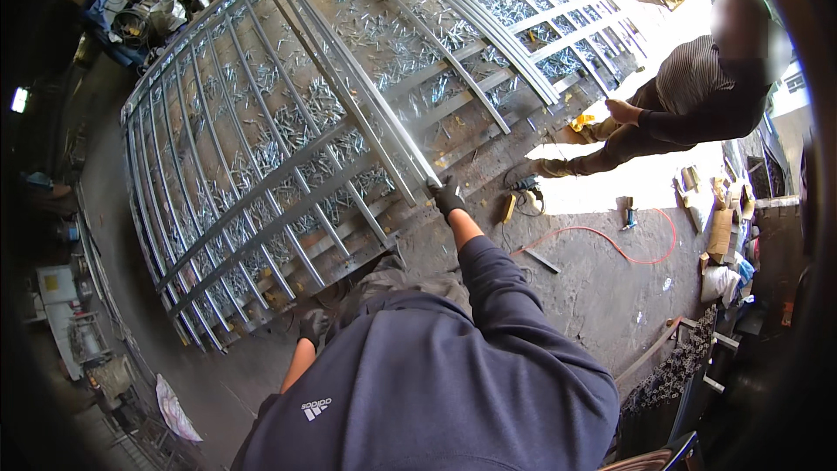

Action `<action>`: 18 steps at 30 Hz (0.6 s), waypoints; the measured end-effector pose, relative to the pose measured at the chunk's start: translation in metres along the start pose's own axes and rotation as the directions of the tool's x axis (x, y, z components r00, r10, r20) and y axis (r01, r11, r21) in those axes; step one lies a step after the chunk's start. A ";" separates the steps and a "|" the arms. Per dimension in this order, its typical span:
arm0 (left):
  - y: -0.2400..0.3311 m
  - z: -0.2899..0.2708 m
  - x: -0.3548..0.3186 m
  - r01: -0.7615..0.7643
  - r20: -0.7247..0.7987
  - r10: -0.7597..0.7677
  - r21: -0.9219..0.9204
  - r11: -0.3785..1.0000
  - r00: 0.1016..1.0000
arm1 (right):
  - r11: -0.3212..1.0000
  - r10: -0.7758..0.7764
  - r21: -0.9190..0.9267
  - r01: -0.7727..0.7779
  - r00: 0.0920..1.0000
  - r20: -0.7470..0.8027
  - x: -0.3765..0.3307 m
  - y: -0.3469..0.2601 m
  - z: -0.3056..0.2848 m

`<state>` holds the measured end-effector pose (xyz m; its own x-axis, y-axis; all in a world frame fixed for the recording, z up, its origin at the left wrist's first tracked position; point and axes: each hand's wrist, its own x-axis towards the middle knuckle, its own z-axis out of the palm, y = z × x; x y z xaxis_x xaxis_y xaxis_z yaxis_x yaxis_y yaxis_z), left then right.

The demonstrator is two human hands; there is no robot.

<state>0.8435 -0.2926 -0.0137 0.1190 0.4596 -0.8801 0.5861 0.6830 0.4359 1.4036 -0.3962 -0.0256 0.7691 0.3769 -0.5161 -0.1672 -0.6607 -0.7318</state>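
Observation:
My right hand (pixel 447 197), in a black glove, is closed round the near end of a long, shiny metal profile (pixel 370 100). That profile slants away from me over a wide frame of metal bars and crosspieces (pixel 261 176). A second long bar (pixel 344 105) lies close along its left side. Down by my left leg, my left hand (pixel 314 326), also in a dark glove, is apart from the frame's near edge. Its fingers merge into the dark glove, so their pose is unclear.
Heaps of small metal pieces (pixel 323 113) lie beneath the bars. To the right stands another person (pixel 697 92) beside the frame. A red hose (pixel 602 240), a power tool (pixel 526 183) and a blue-handled tool (pixel 629 214) lie on the floor. Stacked tubes (pixel 676 371) are at lower right.

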 end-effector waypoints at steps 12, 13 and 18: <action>0.054 0.155 -0.051 -0.208 0.081 0.200 0.097 0.973 0.976 | 0.789 0.123 0.449 -0.419 0.824 0.553 -0.033 0.066 -0.140; 0.064 0.166 -0.050 -0.129 0.105 0.114 0.148 0.980 0.988 | 0.806 0.027 0.464 -0.368 0.806 0.592 -0.043 0.071 -0.148; 0.095 0.239 -0.046 -0.213 0.236 0.172 0.160 0.964 0.956 | 0.838 -0.100 0.462 -0.291 0.750 0.654 -0.094 0.105 -0.195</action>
<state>1.0857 -0.3844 0.0230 0.4040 0.4228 -0.8112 0.6681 0.4694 0.5773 1.4339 -0.6280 0.0328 0.1896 0.7733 -0.6050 -0.6490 -0.3637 -0.6682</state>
